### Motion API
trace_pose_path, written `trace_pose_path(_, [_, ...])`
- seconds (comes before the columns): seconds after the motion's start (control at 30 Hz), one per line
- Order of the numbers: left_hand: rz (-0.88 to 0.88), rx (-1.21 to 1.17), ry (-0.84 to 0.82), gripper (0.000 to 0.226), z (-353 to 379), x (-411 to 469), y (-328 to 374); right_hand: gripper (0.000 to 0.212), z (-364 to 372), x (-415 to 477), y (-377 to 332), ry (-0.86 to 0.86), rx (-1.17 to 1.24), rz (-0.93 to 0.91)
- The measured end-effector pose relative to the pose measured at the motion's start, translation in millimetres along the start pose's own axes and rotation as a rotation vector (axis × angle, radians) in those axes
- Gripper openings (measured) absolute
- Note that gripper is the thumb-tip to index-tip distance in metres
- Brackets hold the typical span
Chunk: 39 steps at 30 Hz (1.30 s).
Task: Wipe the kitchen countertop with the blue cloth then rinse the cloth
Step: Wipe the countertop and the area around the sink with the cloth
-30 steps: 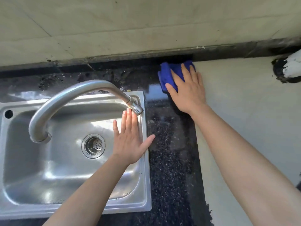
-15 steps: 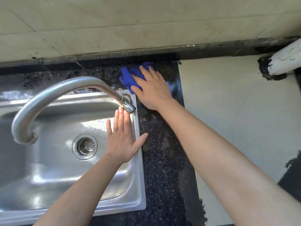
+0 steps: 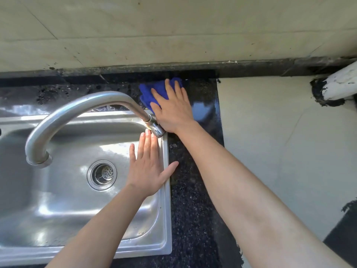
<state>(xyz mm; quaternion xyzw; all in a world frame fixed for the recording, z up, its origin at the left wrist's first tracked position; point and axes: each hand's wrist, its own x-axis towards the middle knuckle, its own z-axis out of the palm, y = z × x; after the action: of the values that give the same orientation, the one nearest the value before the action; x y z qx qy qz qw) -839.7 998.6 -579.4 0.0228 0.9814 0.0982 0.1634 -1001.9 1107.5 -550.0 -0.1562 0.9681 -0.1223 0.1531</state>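
Head view, the only one you've got.

The blue cloth (image 3: 152,91) is on the dark speckled tabletop (image 3: 193,209), just behind the sink's (image 3: 167,209) back right corner, against the dark strip under the wall. Your right hand (image 3: 173,111) lies flat on it. Its fingers (image 3: 178,89) are straight and slightly fanned, pressing down, not pinching. The cloth is bunched, with no clear long axis. The visible part sticks out past the fingertips and on their sink side; the rest is under the palm. So the right hand has it, and the left is apart from it.

Your left hand (image 3: 148,171) is over the sink's right rim, palm down and holding nothing. Its fingers (image 3: 147,142) are straight and close together, thumb out over the tabletop. I can't tell whether it rests on the rim or hovers. The fingertips sit just below the faucet (image 3: 87,105) spout end.

My read: you're mid-wipe and the rinse hasn't started. The dark strip right of the sink, toward you, looks dry, so a pull from the back toward you should cover it. Mind the spout, since your right wrist is just beside it.

Surface: the stone looks glossy and wet just right of the cloth. Further right of the sink, a pale slab (image 3: 280,151) butts against the dark strip. There's a tiled wall (image 3: 173,26) behind the sink and a white pipe (image 3: 340,84) far to its right. No running water visible.
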Motion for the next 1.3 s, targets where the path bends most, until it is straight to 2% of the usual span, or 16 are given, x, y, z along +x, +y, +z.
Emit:
trace_pose_path(0.1, [0.005, 0.019, -0.019, 0.103, -3.1, -0.7, 0.8, 0.054, -7.8, -7.2, 40.3, 0.031, -0.080, -0.021])
trace_pose_path(0.23, [0.012, 0.028, -0.058, 0.102, -5.8, -1.7, 0.8, 0.055, -19.4, -40.8, 120.0, 0.312, -0.171, 0.259])
trace_pose_path(0.37, [0.007, 0.001, -0.064, 0.103, -5.6, 0.4, 1.6, 0.056, -25.7, -29.4, 105.5, 0.287, -0.213, 0.368])
trace_pose_path(0.43, [0.004, 0.004, -0.074, 0.103, -5.2, 0.0, 0.8, 0.057, -19.8, -13.4, 72.8, 0.274, -0.189, 0.315])
trace_pose_path(0.57, [-0.002, -0.001, -0.054, 0.105, -5.9, -0.2, 0.7, 0.054, -2.1, 7.8, 12.3, 0.210, -0.134, 0.024])
trace_pose_path(0.7, [0.000, -0.008, -0.045, 0.103, -5.2, -0.2, -0.4, 0.044, -14.8, 8.6, 29.0, 0.192, -0.073, -0.103])
trace_pose_path(0.77, [0.007, -0.023, -0.041, 0.102, -2.8, -1.8, -1.4, 0.033, -24.9, -5.7, 63.9, 0.360, 0.058, -0.094])
trace_pose_path(0.83, [0.011, -0.043, -0.039, 0.101, -0.4, -0.5, -1.8, 0.030, -34.0, -25.9, 108.2, 0.597, 0.148, 0.064])
trace_pose_path(0.87, [0.013, -0.058, -0.037, 0.101, 0.6, 0.4, -1.5, 0.032, -36.9, -35.9, 130.1, 0.646, 0.171, 0.175])
trace_pose_path(0.9, [0.015, -0.075, -0.028, 0.102, 1.8, 0.7, -1.2, 0.037, -37.6, -43.5, 146.5, 0.636, 0.160, 0.295])
trace_pose_path(0.97, [0.022, -0.089, -0.018, 0.102, 2.2, -0.3, -1.5, 0.046, -27.9, -48.5, 158.3, 0.505, 0.063, 0.529])
trace_pose_path(1.0, [0.023, -0.092, -0.016, 0.102, 2.3, -0.6, -2.0, 0.049, -19.2, -45.3, 154.1, 0.469, 0.032, 0.581])
trace_pose_path(1.17, [0.017, -0.097, -0.018, 0.103, 2.3, 0.5, -3.2, 0.055, 3.6, -21.7, 110.1, 0.478, -0.005, 0.547])
trace_pose_path(1.3, [0.014, -0.087, -0.018, 0.105, 2.1, -0.4, -3.5, 0.060, -2.9, -36.4, 114.7, 0.370, -0.074, 0.431])
